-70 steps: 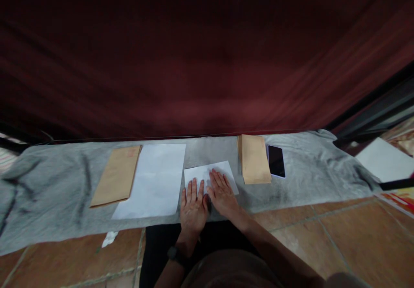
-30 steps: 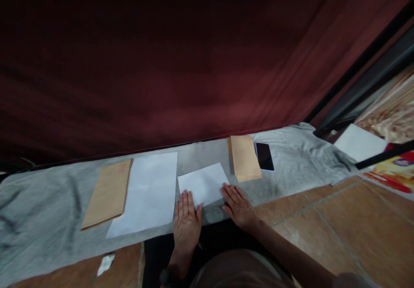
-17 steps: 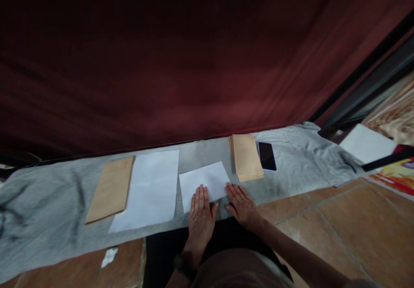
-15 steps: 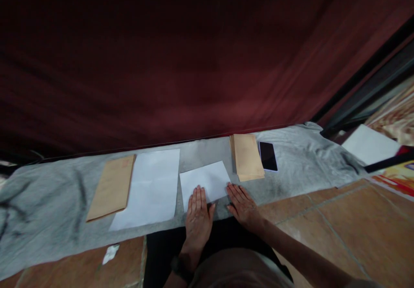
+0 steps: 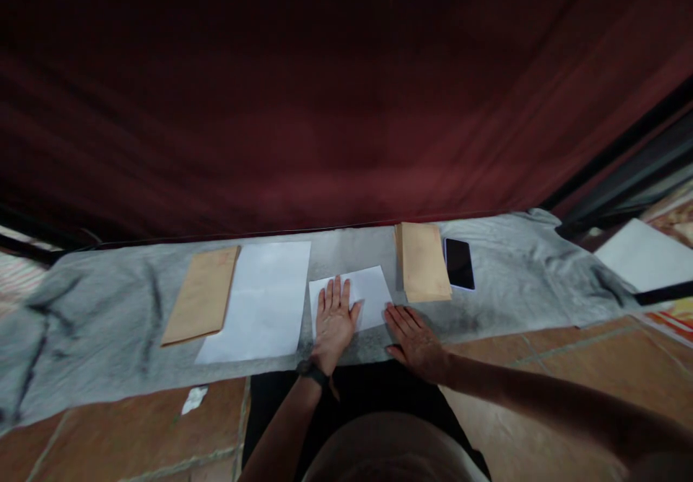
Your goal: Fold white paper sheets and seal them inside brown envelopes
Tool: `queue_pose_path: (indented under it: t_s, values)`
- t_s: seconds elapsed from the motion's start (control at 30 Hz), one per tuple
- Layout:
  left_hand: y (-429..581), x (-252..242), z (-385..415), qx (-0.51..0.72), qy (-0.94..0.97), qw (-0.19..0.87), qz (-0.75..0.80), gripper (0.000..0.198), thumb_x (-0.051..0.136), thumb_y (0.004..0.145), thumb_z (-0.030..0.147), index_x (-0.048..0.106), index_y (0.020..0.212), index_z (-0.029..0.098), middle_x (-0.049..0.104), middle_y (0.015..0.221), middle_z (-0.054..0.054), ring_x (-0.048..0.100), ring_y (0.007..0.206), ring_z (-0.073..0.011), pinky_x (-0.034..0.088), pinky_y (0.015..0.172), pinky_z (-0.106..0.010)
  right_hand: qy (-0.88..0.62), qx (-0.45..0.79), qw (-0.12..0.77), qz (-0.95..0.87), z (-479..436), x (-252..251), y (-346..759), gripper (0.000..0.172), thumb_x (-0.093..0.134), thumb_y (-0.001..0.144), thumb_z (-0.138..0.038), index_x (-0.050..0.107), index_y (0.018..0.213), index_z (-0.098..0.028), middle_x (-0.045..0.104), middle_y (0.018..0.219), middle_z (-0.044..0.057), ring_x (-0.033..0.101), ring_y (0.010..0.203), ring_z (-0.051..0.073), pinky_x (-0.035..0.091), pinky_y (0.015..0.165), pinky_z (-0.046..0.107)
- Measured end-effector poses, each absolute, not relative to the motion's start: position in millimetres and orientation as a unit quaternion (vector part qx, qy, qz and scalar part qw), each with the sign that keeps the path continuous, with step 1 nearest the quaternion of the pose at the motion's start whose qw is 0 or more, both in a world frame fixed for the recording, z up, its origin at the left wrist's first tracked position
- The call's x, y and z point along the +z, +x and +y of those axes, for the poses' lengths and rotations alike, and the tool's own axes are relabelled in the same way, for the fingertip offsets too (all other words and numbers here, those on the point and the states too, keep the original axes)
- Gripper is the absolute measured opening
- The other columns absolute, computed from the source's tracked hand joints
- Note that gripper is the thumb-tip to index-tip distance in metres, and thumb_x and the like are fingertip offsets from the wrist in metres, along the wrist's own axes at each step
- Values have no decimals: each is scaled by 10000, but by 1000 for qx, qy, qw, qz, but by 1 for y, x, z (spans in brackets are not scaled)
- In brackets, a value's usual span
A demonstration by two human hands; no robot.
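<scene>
A folded sheet of white paper [image 5: 373, 287] lies in front of me on a grey cloth. My left hand [image 5: 336, 320] rests flat on its left part, fingers outstretched. At its lower right corner, my right hand [image 5: 414, 341] lies flat with fingertips touching the corner. To the left are large white sheets of paper [image 5: 265, 301], partly overlapped by brown envelopes [image 5: 203, 294]. A stack of smaller brown envelopes [image 5: 425, 262] sits to the right of the folded paper.
A phone [image 5: 459, 263] lies right of the small envelopes. The grey cloth [image 5: 514, 273] runs along a dark red curtain [image 5: 336, 143]. White scrap [image 5: 194, 399] lies on the tiled floor [image 5: 141, 431]. A white sheet [image 5: 647, 255] is at far right.
My left hand has slid forward, farther up over the folded paper. My right hand stays by the lower right corner. The camera view has shifted slightly.
</scene>
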State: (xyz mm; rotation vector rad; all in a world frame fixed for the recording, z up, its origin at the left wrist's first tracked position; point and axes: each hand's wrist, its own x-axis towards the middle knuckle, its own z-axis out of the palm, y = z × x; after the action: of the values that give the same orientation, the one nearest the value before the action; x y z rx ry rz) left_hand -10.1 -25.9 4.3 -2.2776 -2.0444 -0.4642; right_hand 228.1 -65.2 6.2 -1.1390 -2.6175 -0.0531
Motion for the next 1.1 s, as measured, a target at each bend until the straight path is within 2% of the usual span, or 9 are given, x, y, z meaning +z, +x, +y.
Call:
queue_pose_path:
  t_s: [0.23,0.3,0.4,0.47,0.53,0.7,0.9,1.0,1.1]
  values:
    - [-23,2,-27,-163,-704,29,-690,660,330,1025,453,357,1521,19,370,1572,-229,296,1501,-311,314,1195,-507,-376,-3,128,-918,-54,14,232,582,537,989,-424,462,1482,-124,505,1501,171,480,1362,307,181,1231,569]
    - [-24,2,-31,-172,-699,34,-693,648,337,1022,440,371,1515,21,384,1565,-233,301,1497,-321,328,1185,-516,-400,8,128,-908,-51,18,225,501,516,1002,-425,544,1415,-143,574,1431,161,520,1318,306,198,1227,569]
    - [-21,1,-40,-176,-701,34,-691,611,356,1015,418,382,1525,81,385,1577,-193,289,1503,-317,327,1182,-534,-438,30,141,-887,-43,23,206,411,460,1029,-387,617,1337,-165,619,1377,133,536,1306,285,299,1201,513]
    - [-17,2,-45,-164,-709,28,-685,589,359,1013,403,386,1531,123,374,1593,-156,270,1513,-301,300,1198,-534,-446,52,155,-880,-35,24,187,421,403,1048,-351,587,1376,-162,571,1444,113,506,1348,253,360,1177,458]
    - [-15,3,-49,-147,-716,23,-682,575,354,1011,374,377,1537,143,358,1605,-132,248,1522,-284,268,1213,-533,-443,69,171,-877,-24,23,164,450,356,1058,-333,540,1429,-158,507,1515,90,454,1401,237,359,1183,442]
    - [-14,3,-50,-132,-727,26,-673,561,358,989,282,407,1513,88,359,1598,-154,240,1524,-282,247,1222,-532,-451,74,167,-874,10,10,114,478,321,1065,-325,501,1466,-138,462,1547,100,399,1446,225,328,1205,445]
    - [-15,-2,-49,-154,-718,36,-678,586,354,1006,353,371,1531,96,372,1591,-148,273,1513,-279,250,1224,-525,-527,31,176,-831,25,-11,117,558,359,1053,-355,362,1542,-87,377,1587,145,337,1483,244,265,1223,455]
    - [-14,-3,-49,-173,-709,32,-683,622,357,1004,376,329,1545,70,371,1588,-171,280,1510,-279,265,1221,-511,-553,4,206,-807,20,-20,133,598,350,1050,-365,278,1576,-90,370,1587,169,336,1482,276,278,1202,497]
    - [-14,-3,-49,-190,-695,36,-692,642,360,1005,397,327,1539,41,373,1581,-198,282,1508,-290,287,1214,-500,-566,-23,220,-794,12,-24,146,614,358,1049,-380,273,1574,-73,381,1579,187,360,1465,306,314,1174,496]
